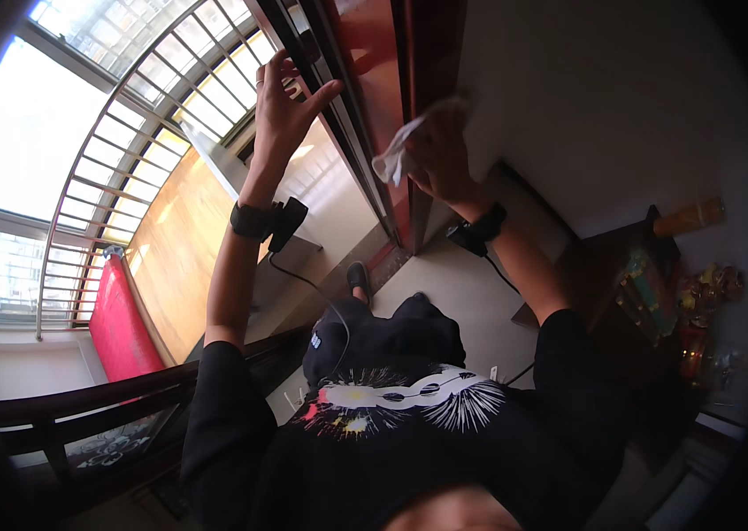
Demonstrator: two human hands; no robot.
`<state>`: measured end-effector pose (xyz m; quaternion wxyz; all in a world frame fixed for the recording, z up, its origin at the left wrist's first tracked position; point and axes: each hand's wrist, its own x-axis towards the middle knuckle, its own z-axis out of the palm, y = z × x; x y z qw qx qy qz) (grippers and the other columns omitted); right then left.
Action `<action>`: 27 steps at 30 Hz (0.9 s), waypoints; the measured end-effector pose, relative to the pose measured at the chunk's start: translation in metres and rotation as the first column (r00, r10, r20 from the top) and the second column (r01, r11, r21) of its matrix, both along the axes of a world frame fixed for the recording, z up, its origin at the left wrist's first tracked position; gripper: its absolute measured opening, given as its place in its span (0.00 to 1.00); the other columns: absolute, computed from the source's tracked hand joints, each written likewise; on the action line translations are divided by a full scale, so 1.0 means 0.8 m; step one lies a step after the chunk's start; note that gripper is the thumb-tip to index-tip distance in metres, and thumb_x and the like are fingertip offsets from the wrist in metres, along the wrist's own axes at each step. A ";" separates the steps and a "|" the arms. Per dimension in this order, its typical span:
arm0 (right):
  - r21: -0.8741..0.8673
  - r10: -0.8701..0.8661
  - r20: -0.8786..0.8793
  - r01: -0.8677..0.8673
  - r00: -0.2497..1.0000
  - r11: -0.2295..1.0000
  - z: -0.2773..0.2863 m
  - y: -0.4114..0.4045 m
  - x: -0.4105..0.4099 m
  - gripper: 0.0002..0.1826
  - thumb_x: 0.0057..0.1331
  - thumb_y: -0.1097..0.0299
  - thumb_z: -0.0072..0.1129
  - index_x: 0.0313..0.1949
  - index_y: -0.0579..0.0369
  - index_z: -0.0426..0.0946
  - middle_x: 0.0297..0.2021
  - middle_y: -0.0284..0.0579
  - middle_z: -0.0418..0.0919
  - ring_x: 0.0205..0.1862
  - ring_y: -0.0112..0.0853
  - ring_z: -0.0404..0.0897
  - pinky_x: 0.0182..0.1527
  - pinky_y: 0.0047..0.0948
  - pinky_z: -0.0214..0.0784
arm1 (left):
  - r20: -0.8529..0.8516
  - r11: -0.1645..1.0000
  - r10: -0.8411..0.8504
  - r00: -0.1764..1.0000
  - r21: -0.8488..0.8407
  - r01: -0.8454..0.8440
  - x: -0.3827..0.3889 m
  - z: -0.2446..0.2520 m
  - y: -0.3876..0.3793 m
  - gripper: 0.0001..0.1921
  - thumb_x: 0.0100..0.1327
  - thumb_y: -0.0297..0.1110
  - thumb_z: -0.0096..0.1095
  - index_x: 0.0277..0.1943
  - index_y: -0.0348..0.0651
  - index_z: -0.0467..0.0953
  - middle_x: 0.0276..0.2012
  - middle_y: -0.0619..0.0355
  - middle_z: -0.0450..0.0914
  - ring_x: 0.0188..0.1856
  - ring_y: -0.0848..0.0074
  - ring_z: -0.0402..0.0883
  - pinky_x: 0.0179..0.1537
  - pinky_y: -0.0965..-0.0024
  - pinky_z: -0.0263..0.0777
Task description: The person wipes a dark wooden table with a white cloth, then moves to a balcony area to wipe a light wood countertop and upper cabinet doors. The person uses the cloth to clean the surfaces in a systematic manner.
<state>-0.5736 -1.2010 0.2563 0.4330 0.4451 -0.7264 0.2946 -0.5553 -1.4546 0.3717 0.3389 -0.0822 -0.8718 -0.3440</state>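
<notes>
My left hand [284,113] is raised to the dark frame of a sliding door [330,109]. Its thumb lies across the front of the frame, and the fingers curl at the outer edge, partly hidden. In my right hand [443,159] is a crumpled white cloth [397,156], held in front of the reddish-brown wooden door jamb [430,60]. The hand is somewhat blurred, so whether the cloth touches the wood is hard to tell. A glossy red panel [370,66] stands between the two hands.
Left of the doorway are a metal railing [92,136], a wooden board [171,232] and a red covered item [121,318]. Dark wooden furniture [102,388] stands at lower left. Decorative items [699,299] sit on the right. A floor track [387,262] crosses the threshold; cables hang from both wrist straps.
</notes>
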 end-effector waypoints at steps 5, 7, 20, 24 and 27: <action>0.225 0.046 0.697 -0.279 0.715 0.933 -0.183 0.030 0.025 0.17 0.67 0.53 0.60 0.54 0.38 0.79 0.45 0.41 0.81 0.41 0.43 0.82 0.50 0.46 0.72 | -0.016 0.998 -0.009 1.000 -0.060 0.008 -0.001 -0.008 -0.007 0.46 0.51 0.57 0.80 0.64 0.35 0.66 0.54 0.46 0.71 0.56 0.62 0.78 0.52 0.61 0.80; 0.343 -0.017 0.569 -0.219 0.822 0.913 -0.178 0.025 0.020 0.17 0.67 0.54 0.60 0.55 0.35 0.79 0.47 0.39 0.81 0.42 0.41 0.82 0.49 0.44 0.73 | 0.008 0.998 0.028 1.000 -0.058 -0.027 -0.001 -0.011 -0.013 0.47 0.52 0.59 0.78 0.67 0.37 0.65 0.59 0.47 0.72 0.61 0.60 0.75 0.58 0.59 0.76; 0.369 -0.193 -0.302 0.302 0.933 0.879 -0.052 -0.029 0.019 0.21 0.68 0.59 0.54 0.59 0.48 0.79 0.57 0.43 0.78 0.53 0.39 0.78 0.64 0.53 0.63 | 0.003 0.998 0.004 1.000 -0.062 -0.003 0.006 -0.011 -0.024 0.45 0.52 0.61 0.77 0.64 0.36 0.68 0.55 0.46 0.73 0.58 0.56 0.77 0.56 0.57 0.76; 0.651 -0.283 0.103 0.151 0.953 0.744 -0.192 -0.026 0.058 0.17 0.65 0.67 0.57 0.52 0.55 0.80 0.44 0.49 0.84 0.31 0.36 0.81 0.30 0.38 0.73 | -0.094 0.996 -0.025 0.995 -0.083 0.017 0.001 -0.008 -0.021 0.40 0.51 0.59 0.79 0.60 0.41 0.73 0.52 0.48 0.74 0.54 0.57 0.76 0.55 0.59 0.73; 0.735 -0.384 0.274 0.065 0.882 0.675 -0.250 -0.038 0.077 0.10 0.66 0.68 0.54 0.45 0.53 0.80 0.31 0.43 0.80 0.27 0.36 0.80 0.26 0.38 0.72 | -0.162 0.991 0.011 0.987 -0.130 -0.032 -0.003 -0.008 -0.015 0.52 0.46 0.69 0.76 0.60 0.31 0.67 0.51 0.41 0.72 0.55 0.52 0.78 0.52 0.56 0.77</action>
